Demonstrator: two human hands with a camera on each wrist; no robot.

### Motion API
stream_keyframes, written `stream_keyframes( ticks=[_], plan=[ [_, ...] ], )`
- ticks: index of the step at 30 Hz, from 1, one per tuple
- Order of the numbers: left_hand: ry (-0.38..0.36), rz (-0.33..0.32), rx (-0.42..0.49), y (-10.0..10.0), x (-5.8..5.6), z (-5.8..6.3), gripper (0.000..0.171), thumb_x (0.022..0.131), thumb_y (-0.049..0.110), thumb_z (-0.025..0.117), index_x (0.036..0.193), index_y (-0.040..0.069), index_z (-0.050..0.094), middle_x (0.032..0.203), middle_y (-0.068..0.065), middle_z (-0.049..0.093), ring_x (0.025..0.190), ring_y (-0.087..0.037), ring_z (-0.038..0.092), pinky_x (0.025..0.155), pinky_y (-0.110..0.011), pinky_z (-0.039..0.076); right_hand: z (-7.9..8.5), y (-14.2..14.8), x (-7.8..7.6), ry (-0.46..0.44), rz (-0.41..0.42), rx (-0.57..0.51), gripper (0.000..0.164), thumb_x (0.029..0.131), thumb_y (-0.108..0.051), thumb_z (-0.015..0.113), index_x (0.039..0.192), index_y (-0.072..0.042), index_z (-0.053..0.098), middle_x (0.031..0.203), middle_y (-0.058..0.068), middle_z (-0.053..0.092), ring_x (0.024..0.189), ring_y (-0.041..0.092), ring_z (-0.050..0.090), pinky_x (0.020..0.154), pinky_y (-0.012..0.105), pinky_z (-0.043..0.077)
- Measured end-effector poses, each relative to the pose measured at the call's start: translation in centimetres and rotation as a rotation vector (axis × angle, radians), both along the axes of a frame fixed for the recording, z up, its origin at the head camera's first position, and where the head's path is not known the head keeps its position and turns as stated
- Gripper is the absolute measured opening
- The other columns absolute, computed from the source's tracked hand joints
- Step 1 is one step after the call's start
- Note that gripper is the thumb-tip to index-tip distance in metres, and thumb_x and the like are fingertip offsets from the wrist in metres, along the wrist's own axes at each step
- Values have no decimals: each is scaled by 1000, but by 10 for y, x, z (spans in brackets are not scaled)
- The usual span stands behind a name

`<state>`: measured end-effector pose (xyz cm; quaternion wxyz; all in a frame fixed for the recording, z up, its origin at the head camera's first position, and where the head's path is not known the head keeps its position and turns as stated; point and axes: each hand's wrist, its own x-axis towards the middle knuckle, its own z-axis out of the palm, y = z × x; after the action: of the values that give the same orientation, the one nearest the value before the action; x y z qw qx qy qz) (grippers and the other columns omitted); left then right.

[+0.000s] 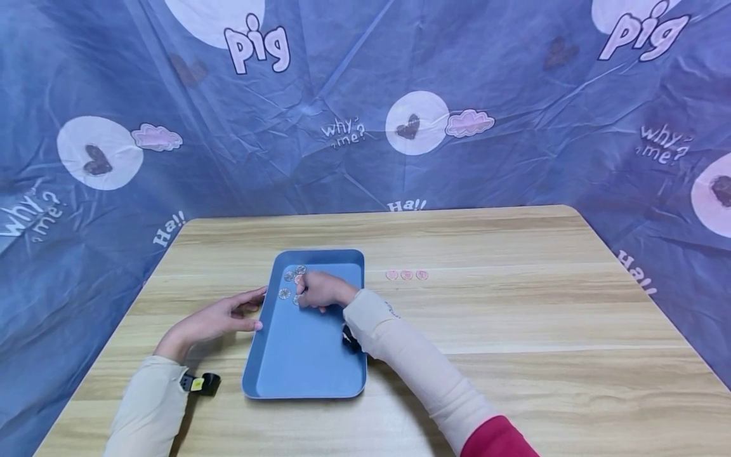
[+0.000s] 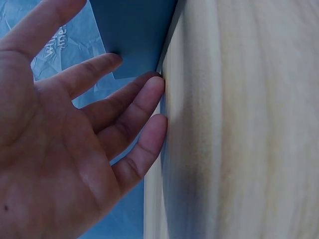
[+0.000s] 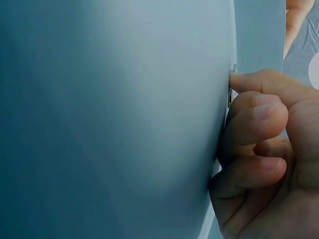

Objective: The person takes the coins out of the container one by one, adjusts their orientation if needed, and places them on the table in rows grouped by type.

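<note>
My left hand (image 1: 214, 319) is at the left side of a shallow blue tray (image 1: 311, 374), fingers spread and gently bent, thumb and fingertips at its outer wall. In the left wrist view the palm shows with nothing in it. Inside the tray's far left part, my right hand (image 1: 322, 289) reaches down with curled fingers. The right wrist view shows a fingertip on the edge of a thin disc (image 3: 232, 84) at the tray floor. Several small silvery discs (image 1: 284, 294) lie around it, partly covered by the hand.
Three small pink discs (image 1: 407, 275) lie in a row on the wooden table (image 1: 542, 304), right of the tray. The right forearm crosses the tray's right wall. Behind the table hangs a blue printed cloth (image 1: 342, 171).
</note>
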<state>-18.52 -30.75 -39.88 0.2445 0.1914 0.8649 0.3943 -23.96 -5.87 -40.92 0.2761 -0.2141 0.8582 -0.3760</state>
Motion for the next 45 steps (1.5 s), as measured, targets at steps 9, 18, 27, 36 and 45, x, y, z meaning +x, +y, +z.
stream_keyframes(
  ticks=[9,18,27,36,45],
  plan=[
    [-3,3,5,1,0,-1,80,91,30,67,154,9,23,153,-24,33,133,-41,42,99,-23,44,-1,2,1,27,14,-11,6,92,-6,59,93,-10,61,55,-1,49,41,10,42,42,22,40],
    [10,-4,1,0,0,-2,79,92,30,66,154,8,23,152,-24,34,132,-42,42,104,-43,42,0,1,2,54,-1,21,15,92,-9,62,106,-13,59,53,-1,50,40,11,40,41,21,37],
    [7,-2,0,0,1,-1,79,92,30,66,154,8,22,153,-24,33,133,-42,42,105,-48,41,1,0,2,89,7,56,6,93,-14,63,99,-14,62,53,-2,50,42,10,42,42,21,37],
    [-3,-3,11,1,1,-1,79,92,31,66,154,9,22,153,-25,31,134,-43,41,106,-51,40,3,2,3,63,40,65,11,91,-13,65,101,-9,65,57,-2,51,45,9,43,45,21,39],
    [4,0,11,1,0,-2,79,92,30,66,154,8,22,153,-25,32,133,-43,41,106,-54,38,3,3,3,33,50,38,12,91,-11,65,102,-8,64,57,-2,50,45,9,42,47,21,40]
  ],
)
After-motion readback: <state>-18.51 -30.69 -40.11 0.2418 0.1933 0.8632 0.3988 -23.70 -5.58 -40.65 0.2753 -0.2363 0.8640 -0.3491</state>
